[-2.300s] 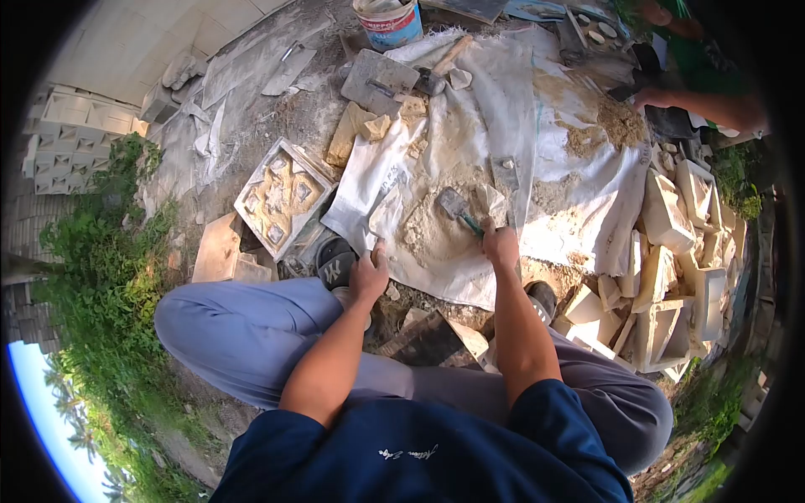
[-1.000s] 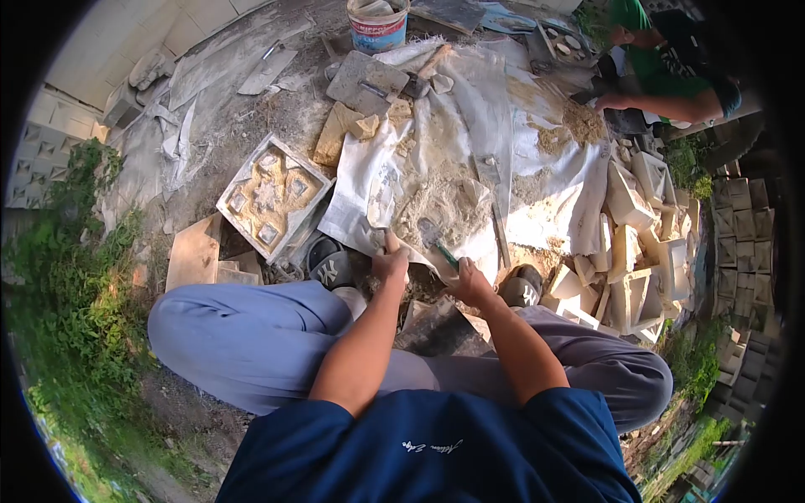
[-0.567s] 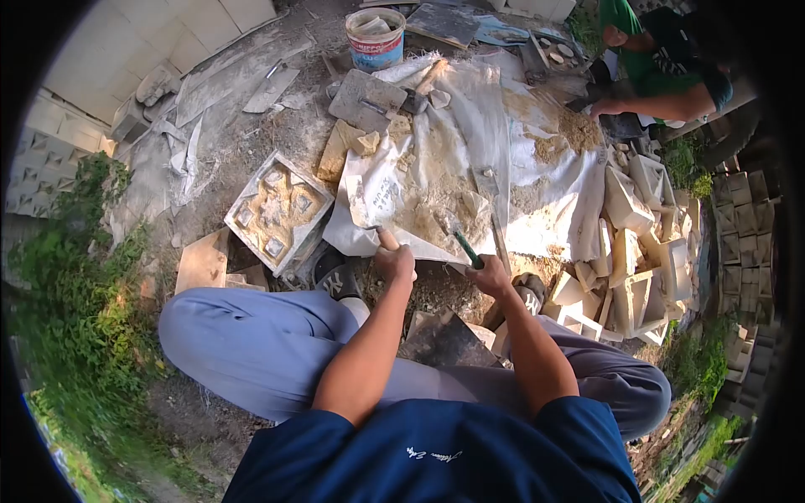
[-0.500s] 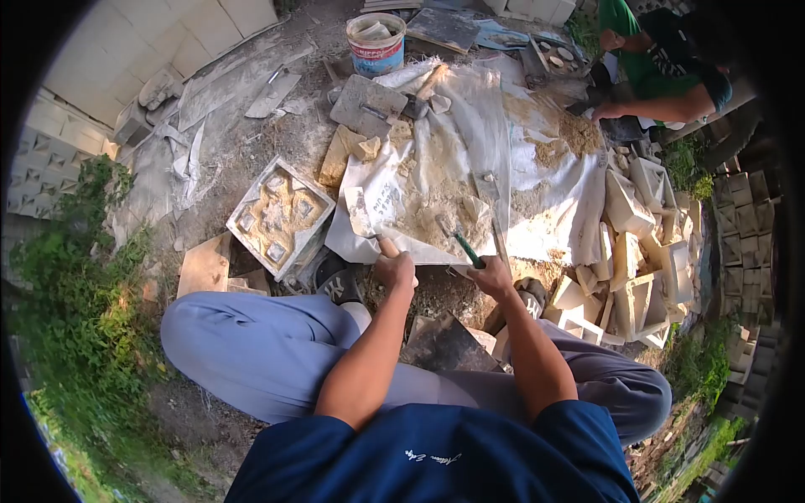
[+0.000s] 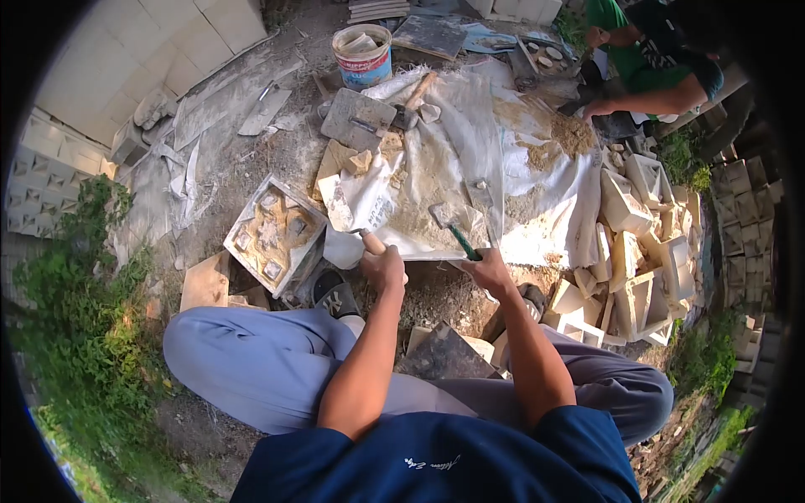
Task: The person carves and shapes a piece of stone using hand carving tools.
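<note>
My left hand (image 5: 383,267) is wrapped round the wooden handle of a trowel (image 5: 337,205), whose pale blade points away over the left edge of the white sack sheet (image 5: 537,201). My right hand (image 5: 489,272) grips a green-handled tool (image 5: 461,239) with a small flat head that rests over the sandy powder. A long thin strip stands beside the right hand; whether the fingers also touch it, I cannot tell. Left of the trowel lies a square mould (image 5: 275,235) partly filled with tan material. Powder and pale lumps (image 5: 359,163) lie on and beside the sheet.
A labelled bucket (image 5: 362,57), a grey float (image 5: 357,117) and a hammer (image 5: 411,107) sit beyond the sheet. Pale cast blocks (image 5: 633,251) are heaped at right. Another person (image 5: 662,84) crouches at upper right, one hand near a sand pile. A dark board (image 5: 449,352) lies between my legs.
Both hands were lower and closer together a second ago; they have moved apart. The trowel blade has swung out past the sheet's left edge, and the green tool's head has shifted up over the powder.
</note>
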